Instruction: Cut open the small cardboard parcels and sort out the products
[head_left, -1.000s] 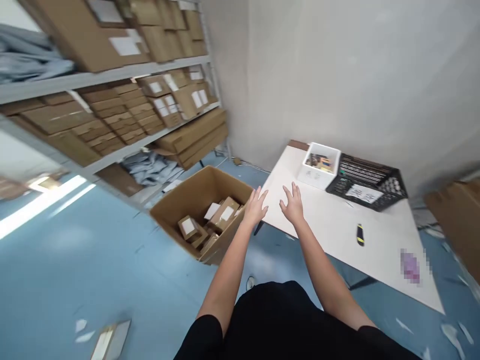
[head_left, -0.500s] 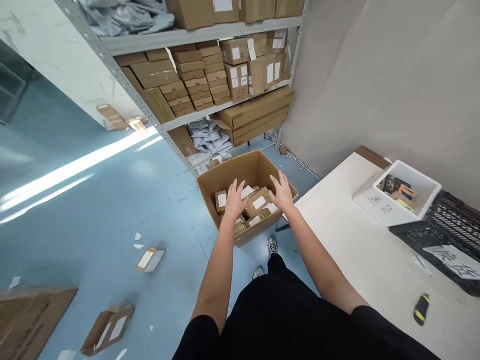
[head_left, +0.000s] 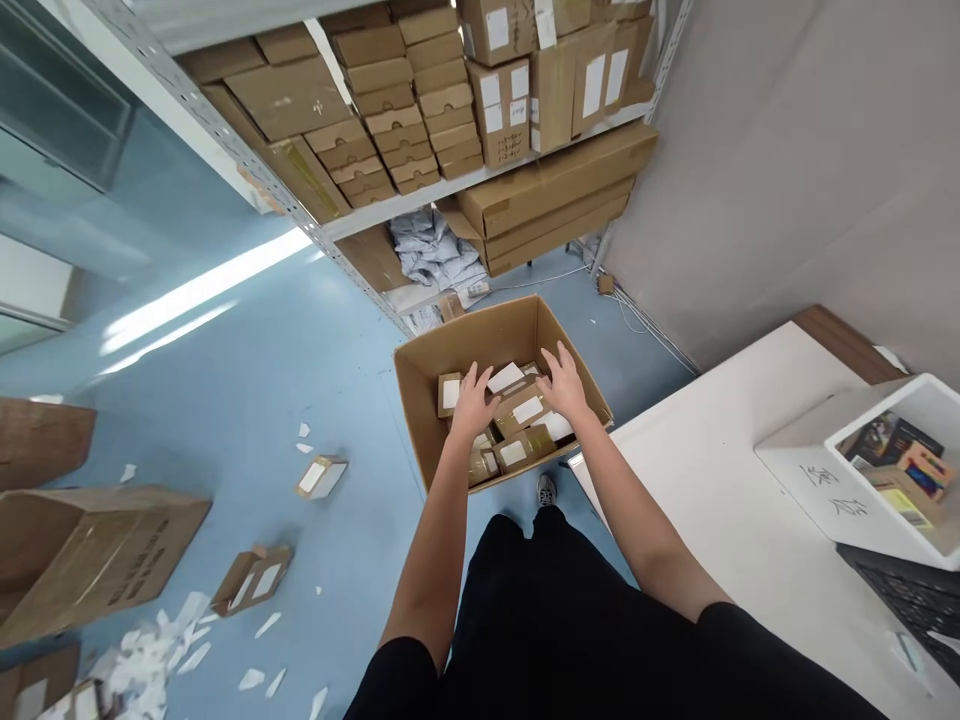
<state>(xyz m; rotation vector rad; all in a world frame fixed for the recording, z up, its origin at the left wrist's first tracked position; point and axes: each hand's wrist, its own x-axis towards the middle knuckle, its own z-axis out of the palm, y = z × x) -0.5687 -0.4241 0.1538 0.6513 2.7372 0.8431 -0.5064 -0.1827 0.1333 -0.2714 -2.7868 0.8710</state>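
Note:
An open cardboard carton (head_left: 427,372) stands on the blue floor beside the white table (head_left: 720,480). Several small brown parcels (head_left: 525,412) with white labels lie inside it. My left hand (head_left: 472,402) reaches into the carton with fingers spread, over the parcels on the left side. My right hand (head_left: 562,384) is also spread open, resting on or just above the parcels on the right side. Neither hand grips anything that I can see.
Metal shelving (head_left: 315,228) packed with cartons stands behind the box. Loose small parcels (head_left: 321,476), paper scraps and larger cartons (head_left: 90,555) litter the floor at left. A white bin (head_left: 862,470) and a black crate (head_left: 911,598) sit on the table at right.
My view has swung from the table to the floor carton. Both hands have moved from over the table's corner down into the carton and now hover over the parcels.

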